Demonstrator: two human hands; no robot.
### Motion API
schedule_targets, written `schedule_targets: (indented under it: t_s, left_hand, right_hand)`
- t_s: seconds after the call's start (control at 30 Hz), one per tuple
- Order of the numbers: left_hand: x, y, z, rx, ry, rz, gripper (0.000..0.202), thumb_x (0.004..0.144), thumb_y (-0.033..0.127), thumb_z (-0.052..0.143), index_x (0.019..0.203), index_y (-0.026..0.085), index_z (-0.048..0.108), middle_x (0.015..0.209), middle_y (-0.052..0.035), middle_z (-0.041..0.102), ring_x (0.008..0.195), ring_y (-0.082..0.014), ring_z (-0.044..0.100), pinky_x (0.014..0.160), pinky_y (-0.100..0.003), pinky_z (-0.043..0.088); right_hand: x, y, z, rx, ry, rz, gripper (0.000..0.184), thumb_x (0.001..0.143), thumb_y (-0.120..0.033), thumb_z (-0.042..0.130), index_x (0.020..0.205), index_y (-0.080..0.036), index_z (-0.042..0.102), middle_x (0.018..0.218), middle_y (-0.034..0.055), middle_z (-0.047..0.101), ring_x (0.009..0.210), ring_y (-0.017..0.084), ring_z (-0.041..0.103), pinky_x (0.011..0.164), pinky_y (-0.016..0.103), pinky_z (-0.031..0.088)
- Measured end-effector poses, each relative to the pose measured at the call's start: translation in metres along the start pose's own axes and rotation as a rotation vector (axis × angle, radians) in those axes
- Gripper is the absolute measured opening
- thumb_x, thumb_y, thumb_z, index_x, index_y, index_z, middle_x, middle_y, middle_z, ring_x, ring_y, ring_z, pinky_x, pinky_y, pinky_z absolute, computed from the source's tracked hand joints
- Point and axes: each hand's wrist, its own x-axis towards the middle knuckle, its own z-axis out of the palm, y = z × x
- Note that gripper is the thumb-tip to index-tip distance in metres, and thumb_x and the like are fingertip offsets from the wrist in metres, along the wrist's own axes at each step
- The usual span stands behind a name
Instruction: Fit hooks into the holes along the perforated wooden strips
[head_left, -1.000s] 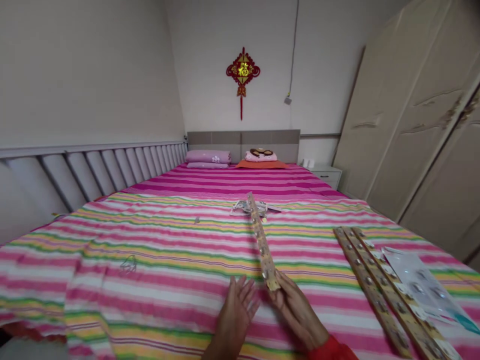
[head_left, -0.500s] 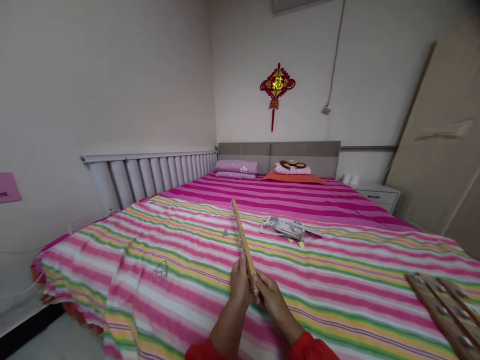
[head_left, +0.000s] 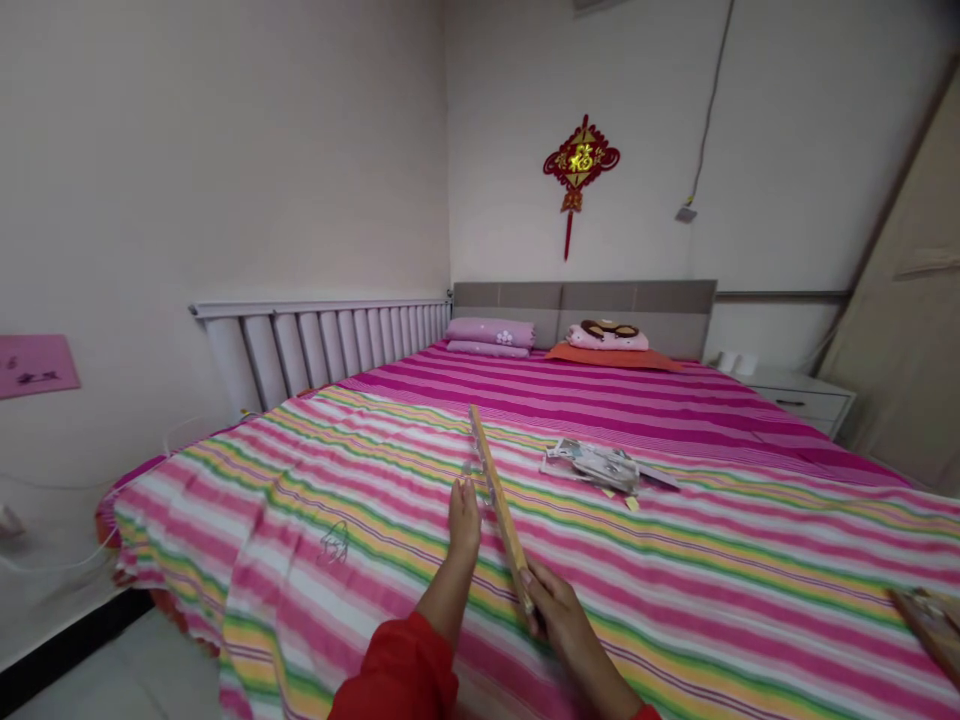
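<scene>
My right hand (head_left: 559, 605) grips the near end of a long, narrow wooden strip (head_left: 501, 500), thumb on top. The strip stands on edge and slants away over the striped bedspread, with small shiny bits along its left side. My left hand (head_left: 465, 520) is off the strip, just left of it. Its fingers stretch forward at a small clear piece (head_left: 472, 467) beside the strip. Whether the fingertips touch that piece is not clear.
A pile of grey and clear packaging (head_left: 596, 466) lies on the bedspread (head_left: 300, 610), with yellow scraps beside it. A dark line drawing or wire shape (head_left: 335, 542) shows at left. Part of another wooden piece (head_left: 930, 625) is at the right edge. Pillows (head_left: 491, 335) lie by the headboard.
My left hand has let go of the wooden strip and moved forward and left to the small clear piece. My right hand still holds the strip. The view has turned a little left.
</scene>
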Motion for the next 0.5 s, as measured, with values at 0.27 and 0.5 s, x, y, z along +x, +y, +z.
schedule_targets:
  t_s: [0.27,0.5]
  left_hand:
    - [0.028,-0.001,0.013,0.14,-0.026,0.03,0.042,0.081,0.057,0.048,0.06,0.02,0.051,0.055,-0.0008,0.052,0.059,-0.0174,0.054,0.056,-0.028,0.042]
    - [0.033,-0.008,0.01,0.124,-0.033,0.02,0.037,0.085,0.049,0.044,0.076,0.017,0.061,0.071,-0.0055,0.064,0.069,-0.0188,0.061,0.063,-0.029,0.048]
  right_hand:
    - [-0.019,0.0,0.003,0.005,-0.057,0.04,0.059,0.071,-0.063,0.065,0.106,-0.016,0.068,0.052,-0.0077,0.041,0.04,0.006,0.035,0.04,0.02,0.027]
    - [-0.029,0.001,-0.013,0.039,0.041,0.046,0.058,0.067,-0.062,0.07,0.102,-0.016,0.073,0.056,-0.0009,0.059,0.05,0.014,0.053,0.048,0.024,0.043]
